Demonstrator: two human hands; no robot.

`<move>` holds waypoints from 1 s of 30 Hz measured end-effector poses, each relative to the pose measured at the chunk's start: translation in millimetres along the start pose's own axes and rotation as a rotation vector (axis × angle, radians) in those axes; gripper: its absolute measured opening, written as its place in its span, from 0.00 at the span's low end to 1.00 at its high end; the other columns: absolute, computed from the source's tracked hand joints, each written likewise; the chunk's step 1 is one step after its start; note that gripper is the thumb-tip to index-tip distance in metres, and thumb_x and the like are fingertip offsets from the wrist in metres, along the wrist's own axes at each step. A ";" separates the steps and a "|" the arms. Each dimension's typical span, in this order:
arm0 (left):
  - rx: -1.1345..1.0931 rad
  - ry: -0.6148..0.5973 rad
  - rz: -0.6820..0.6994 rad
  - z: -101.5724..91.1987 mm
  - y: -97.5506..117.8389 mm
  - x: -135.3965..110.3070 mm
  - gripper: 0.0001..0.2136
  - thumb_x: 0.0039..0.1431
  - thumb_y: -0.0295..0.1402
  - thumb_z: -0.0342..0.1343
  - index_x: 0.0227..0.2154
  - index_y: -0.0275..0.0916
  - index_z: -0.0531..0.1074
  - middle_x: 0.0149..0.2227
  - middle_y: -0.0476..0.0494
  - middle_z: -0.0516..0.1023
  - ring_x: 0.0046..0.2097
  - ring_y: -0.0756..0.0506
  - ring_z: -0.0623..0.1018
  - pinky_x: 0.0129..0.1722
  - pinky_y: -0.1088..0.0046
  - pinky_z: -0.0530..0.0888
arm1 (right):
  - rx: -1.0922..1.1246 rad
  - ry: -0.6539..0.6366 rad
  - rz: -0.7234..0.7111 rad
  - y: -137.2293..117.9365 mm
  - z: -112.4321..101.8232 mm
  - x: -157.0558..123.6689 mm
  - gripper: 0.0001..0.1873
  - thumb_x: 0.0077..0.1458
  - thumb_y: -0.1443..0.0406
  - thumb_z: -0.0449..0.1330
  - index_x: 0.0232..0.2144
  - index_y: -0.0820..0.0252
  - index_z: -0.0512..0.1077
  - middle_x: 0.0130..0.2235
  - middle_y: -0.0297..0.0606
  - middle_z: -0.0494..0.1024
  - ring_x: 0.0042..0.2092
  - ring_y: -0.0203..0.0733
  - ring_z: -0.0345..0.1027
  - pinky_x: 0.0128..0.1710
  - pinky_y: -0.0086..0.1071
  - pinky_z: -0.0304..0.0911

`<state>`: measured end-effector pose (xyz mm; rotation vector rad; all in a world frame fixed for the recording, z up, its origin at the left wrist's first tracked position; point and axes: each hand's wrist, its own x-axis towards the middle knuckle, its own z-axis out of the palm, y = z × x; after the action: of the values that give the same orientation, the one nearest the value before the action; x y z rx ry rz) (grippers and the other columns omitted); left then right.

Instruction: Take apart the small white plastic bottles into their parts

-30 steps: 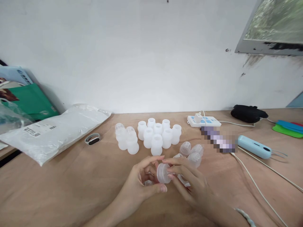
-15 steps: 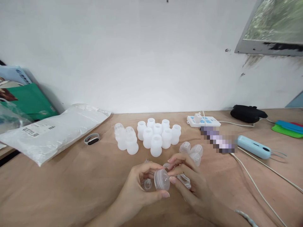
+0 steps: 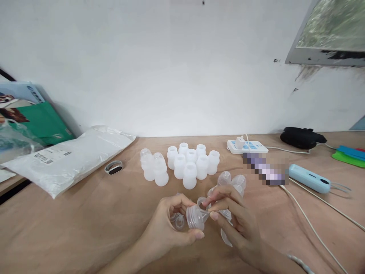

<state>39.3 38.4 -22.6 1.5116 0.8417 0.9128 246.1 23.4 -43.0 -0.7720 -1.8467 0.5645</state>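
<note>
Between the thumb and fingers of my left hand (image 3: pixel 164 224) is a clear threaded bottle collar (image 3: pixel 194 219), tilted on its side. A soft clear nipple (image 3: pixel 205 215) sticks out of its right side. The fingertips of my right hand (image 3: pixel 235 220) pinch the nipple's tip. Clear ring-shaped parts (image 3: pixel 179 220) lie on the table behind my left hand, and more clear pieces are partly hidden behind my right. Just beyond are clear domed caps (image 3: pixel 224 177). Farther back stand several open white bottles (image 3: pixel 189 176), beside two bottles with clear domed tops (image 3: pixel 160 173).
On the left are a white plastic parcel (image 3: pixel 71 158), a wristband (image 3: pixel 113 167) and a green folder (image 3: pixel 45 121). At the right lie a power strip (image 3: pixel 258 147), a blue device (image 3: pixel 309 179), a black case (image 3: pixel 302 137) and white cables running across the brown table (image 3: pixel 99 220).
My right fingers have closed on the nipple and drawn its tip out to the right of the collar. The left hand's hold is the same. The view has shifted slightly.
</note>
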 end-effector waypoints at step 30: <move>1.073 0.211 0.404 -25.7 -17.6 52.3 0.19 0.64 0.30 0.53 0.57 0.39 0.61 0.58 0.31 0.60 0.51 0.35 0.70 0.49 0.50 0.73 | -0.145 -0.002 -0.086 3.1 -1.4 17.5 0.20 0.59 0.66 0.62 0.53 0.55 0.66 0.48 0.42 0.73 0.52 0.43 0.69 0.51 0.35 0.69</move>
<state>39.2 98.3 -33.0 2.6090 1.3159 0.9631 243.2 38.3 -33.6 -0.7835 -1.9285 0.3798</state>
